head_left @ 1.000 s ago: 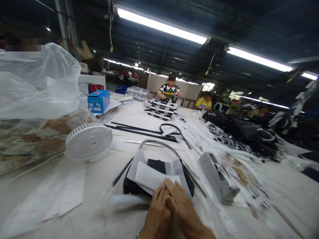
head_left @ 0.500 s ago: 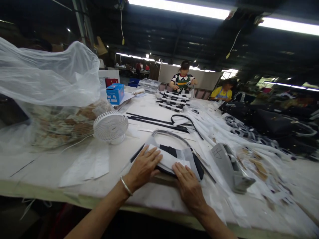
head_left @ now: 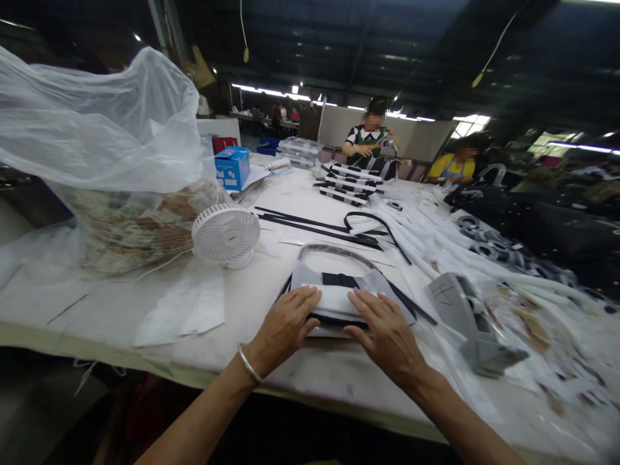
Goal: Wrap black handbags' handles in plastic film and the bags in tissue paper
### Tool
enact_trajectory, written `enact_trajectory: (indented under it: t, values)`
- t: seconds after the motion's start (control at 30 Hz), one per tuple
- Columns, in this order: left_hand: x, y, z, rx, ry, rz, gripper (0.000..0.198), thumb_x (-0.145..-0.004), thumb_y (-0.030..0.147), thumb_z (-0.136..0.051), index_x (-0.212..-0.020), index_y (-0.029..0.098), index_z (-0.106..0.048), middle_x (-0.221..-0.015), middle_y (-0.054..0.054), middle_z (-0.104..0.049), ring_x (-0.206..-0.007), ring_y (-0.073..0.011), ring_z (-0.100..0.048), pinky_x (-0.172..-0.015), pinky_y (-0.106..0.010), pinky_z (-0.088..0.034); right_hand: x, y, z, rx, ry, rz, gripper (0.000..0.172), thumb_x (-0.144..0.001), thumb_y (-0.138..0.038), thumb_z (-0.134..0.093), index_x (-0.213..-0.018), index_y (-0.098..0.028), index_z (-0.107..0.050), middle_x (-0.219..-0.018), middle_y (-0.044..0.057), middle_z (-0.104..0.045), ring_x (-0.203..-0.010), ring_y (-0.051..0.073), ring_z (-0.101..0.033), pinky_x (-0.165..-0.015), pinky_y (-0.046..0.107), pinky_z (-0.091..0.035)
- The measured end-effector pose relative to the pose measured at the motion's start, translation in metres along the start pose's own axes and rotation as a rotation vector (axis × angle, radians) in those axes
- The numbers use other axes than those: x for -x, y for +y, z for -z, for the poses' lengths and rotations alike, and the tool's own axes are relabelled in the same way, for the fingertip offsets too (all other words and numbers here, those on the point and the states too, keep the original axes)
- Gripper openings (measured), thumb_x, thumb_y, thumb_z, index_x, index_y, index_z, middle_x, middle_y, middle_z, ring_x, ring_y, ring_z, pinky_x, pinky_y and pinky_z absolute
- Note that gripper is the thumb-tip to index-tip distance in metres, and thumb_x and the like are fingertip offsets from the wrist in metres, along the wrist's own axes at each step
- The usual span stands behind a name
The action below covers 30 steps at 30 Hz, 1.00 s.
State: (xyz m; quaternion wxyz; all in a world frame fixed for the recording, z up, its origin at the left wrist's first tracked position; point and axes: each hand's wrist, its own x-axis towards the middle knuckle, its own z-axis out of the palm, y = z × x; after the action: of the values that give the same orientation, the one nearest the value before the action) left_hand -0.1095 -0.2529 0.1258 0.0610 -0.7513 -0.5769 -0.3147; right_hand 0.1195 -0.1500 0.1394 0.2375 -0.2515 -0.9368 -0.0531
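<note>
A black handbag [head_left: 340, 279] lies flat on the table before me, its wrapped handle [head_left: 334, 248] arching away at the back. White padding [head_left: 334, 300] and greyish sheeting cover most of its front. My left hand [head_left: 290, 318] rests on the left end of the padding, fingers stretched out and a bangle at the wrist. On the right end lies my right hand [head_left: 385, 326], fingers flat and thumb pointing inward. Both palms press from above; neither grips the bag. The bag's underside is hidden.
At right stands a grey tape dispenser [head_left: 467, 323] beside white strips and scraps. A white fan [head_left: 226, 234] and a clear plastic bag [head_left: 140, 219] are at left. Black strips [head_left: 317, 229] lie behind the handbag. A co-worker [head_left: 371, 139] works across the table.
The handbag has turned to lie squarer to me. My right hand has shifted up onto the padding, and the padding looks flatter and straighter. The view has tilted slightly down and left.
</note>
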Motion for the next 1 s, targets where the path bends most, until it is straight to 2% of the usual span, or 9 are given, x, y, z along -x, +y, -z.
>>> enact_trajectory:
  t: [0.1, 0.23, 0.3, 0.43, 0.53, 0.67, 0.77, 0.87, 1.0]
  values:
    - [0.001, -0.003, 0.002, 0.005, 0.000, -0.005, 0.052, -0.091, 0.017, -0.057, -0.140, 0.017, -0.041, -0.138, -0.014, -0.054, -0.131, -0.0247, -0.048, -0.107, -0.045, -0.044, -0.021, -0.025, -0.014, -0.046, -0.023, 0.024, 0.054, -0.093, -0.037, -0.055, -0.142, -0.016, -0.045, -0.144, 0.014, -0.050, -0.136, 0.028, -0.042, -0.113, 0.053, -0.032]
    - [0.005, -0.002, 0.004, 0.011, 0.082, 0.108, 0.057, -0.093, 0.022, -0.054, -0.145, 0.014, -0.031, -0.150, -0.019, -0.038, -0.140, -0.0259, -0.036, -0.110, -0.044, -0.041, -0.023, -0.034, -0.039, -0.139, -0.078, -0.035, 0.050, -0.096, -0.035, -0.050, -0.143, -0.017, -0.044, -0.142, 0.014, -0.052, -0.135, 0.028, -0.044, -0.111, 0.055, -0.034]
    - [0.009, -0.001, 0.004, 0.012, 0.153, 0.158, 0.053, -0.092, 0.025, -0.056, -0.140, 0.014, -0.037, -0.144, -0.019, -0.045, -0.135, -0.0263, -0.043, -0.108, -0.044, -0.044, -0.018, -0.032, -0.045, -0.186, -0.092, -0.057, 0.052, -0.097, -0.035, -0.049, -0.145, -0.019, -0.041, -0.145, 0.013, -0.049, -0.137, 0.027, -0.041, -0.112, 0.055, -0.032]
    - [0.017, 0.001, 0.003, -0.022, 0.211, 0.160, 0.028, -0.092, 0.025, -0.057, -0.119, 0.018, -0.052, -0.113, -0.010, -0.067, -0.107, -0.0234, -0.063, -0.091, -0.040, -0.054, -0.011, -0.029, -0.044, -0.246, -0.116, -0.078, 0.053, -0.097, -0.037, -0.047, -0.147, -0.020, -0.038, -0.147, 0.011, -0.046, -0.139, 0.026, -0.038, -0.113, 0.055, -0.030]
    - [0.019, 0.003, 0.006, -0.081, 0.196, 0.144, 0.018, -0.091, 0.022, -0.057, -0.109, 0.020, -0.055, -0.107, -0.008, -0.069, -0.099, -0.0229, -0.065, -0.084, -0.040, -0.054, -0.010, -0.034, -0.043, -0.206, -0.106, -0.054, 0.050, -0.098, -0.034, -0.047, -0.145, -0.019, -0.041, -0.147, 0.011, -0.047, -0.139, 0.025, -0.039, -0.114, 0.054, -0.029]
    - [0.019, 0.006, 0.011, -0.160, 0.193, 0.102, 0.017, -0.091, 0.020, -0.056, -0.108, 0.018, -0.057, -0.112, -0.010, -0.068, -0.106, -0.0239, -0.063, -0.089, -0.041, -0.052, -0.010, -0.042, -0.046, -0.133, -0.068, -0.033, 0.044, -0.098, -0.032, -0.049, -0.141, -0.022, -0.047, -0.144, 0.009, -0.051, -0.135, 0.026, -0.043, -0.113, 0.053, -0.029]
    - [0.016, 0.005, 0.012, -0.247, 0.129, 0.001, 0.037, -0.091, 0.012, -0.050, -0.128, 0.015, -0.050, -0.135, -0.015, -0.056, -0.127, -0.0258, -0.051, -0.103, -0.045, -0.045, -0.009, -0.044, -0.047, -0.129, -0.061, -0.019, 0.040, -0.098, -0.028, -0.048, -0.138, -0.023, -0.051, -0.142, 0.007, -0.054, -0.134, 0.027, -0.045, -0.113, 0.053, -0.029]
    - [0.015, 0.001, 0.012, -0.255, -0.002, -0.137, 0.045, -0.092, 0.007, -0.044, -0.137, 0.015, -0.045, -0.138, -0.012, -0.056, -0.131, -0.0225, -0.049, -0.108, -0.041, -0.043, -0.009, -0.043, -0.047, -0.135, -0.055, -0.007, 0.039, -0.098, -0.026, -0.048, -0.136, -0.022, -0.053, -0.139, 0.007, -0.056, -0.132, 0.027, -0.047, -0.114, 0.054, -0.028]
    - [0.021, -0.005, 0.013, -0.212, -0.149, -0.142, 0.052, -0.089, 0.025, -0.060, -0.138, 0.017, -0.044, -0.138, -0.013, -0.055, -0.127, -0.0262, -0.052, -0.103, -0.042, -0.046, -0.007, -0.042, -0.045, -0.135, -0.067, 0.015, 0.044, -0.095, -0.031, -0.053, -0.137, -0.019, -0.051, -0.142, 0.010, -0.054, -0.134, 0.028, -0.045, -0.115, 0.054, -0.026]
